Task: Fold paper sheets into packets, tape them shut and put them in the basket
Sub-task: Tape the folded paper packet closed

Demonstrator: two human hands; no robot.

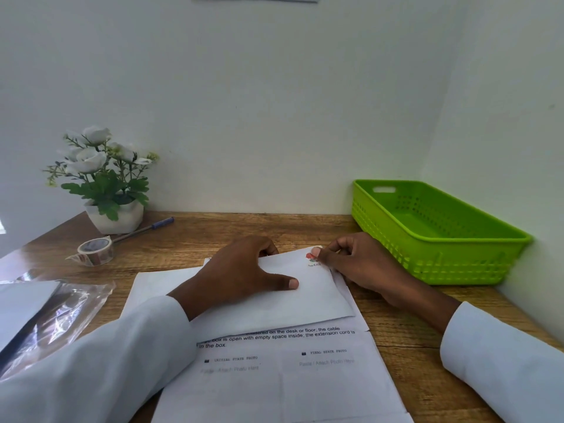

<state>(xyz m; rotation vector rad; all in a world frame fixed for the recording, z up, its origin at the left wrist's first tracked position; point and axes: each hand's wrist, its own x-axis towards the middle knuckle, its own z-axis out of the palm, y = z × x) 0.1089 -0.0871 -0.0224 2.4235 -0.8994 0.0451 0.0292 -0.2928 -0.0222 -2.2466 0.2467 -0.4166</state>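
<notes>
Person sitting at wooden desk (305,230), white sleeves showing. Left hand (235,270) lying flat on a folded white packet (274,300), thumb stretching across its top. Right hand (357,264) pinching the packet's far right corner, at a small red sticker (310,256). Packet resting on a printed sheet (283,370). Green basket (433,236) sitting just right of the right hand, against the wall. Tape roll (96,250), pen (143,228) and potted white flowers (103,181) sitting far left. Clear plastic sleeve (58,315) lying at left edge.
</notes>
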